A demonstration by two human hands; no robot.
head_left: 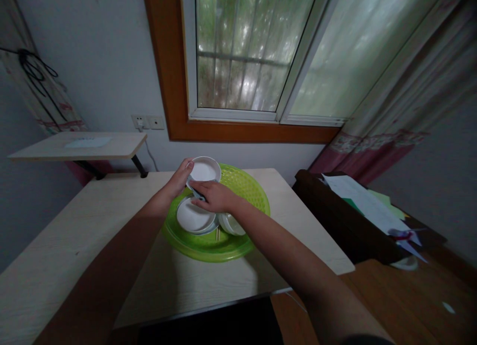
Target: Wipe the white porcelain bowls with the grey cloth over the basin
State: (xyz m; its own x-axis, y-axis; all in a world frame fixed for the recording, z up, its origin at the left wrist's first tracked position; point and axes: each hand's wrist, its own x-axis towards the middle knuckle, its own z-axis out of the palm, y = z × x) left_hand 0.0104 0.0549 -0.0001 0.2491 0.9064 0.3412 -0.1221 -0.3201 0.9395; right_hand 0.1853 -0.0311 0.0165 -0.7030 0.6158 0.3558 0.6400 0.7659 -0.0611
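Note:
My left hand [180, 177] grips the left rim of a white plate [205, 169], thumb over the edge, and holds it tilted above the far side of a round green plastic tray [258, 191]. At the plate's near edge, my right hand [215, 196] is closed on a grey-blue piece that looks like a cloth [198, 194]; much of it is hidden under the fingers. Below the hands, a stack of white plates [194, 217] lies in the tray. Pale bowls [234, 227] sit to its right, partly behind my right forearm. Chopstick ends [217, 234] show between them.
The tray stands on a light wooden table [298, 221]. A small raised shelf [122, 145] with a paper on it stands at the back left. Behind is a wall with a window [246, 52]. To the right, a dark piece of furniture [316, 206] bears papers.

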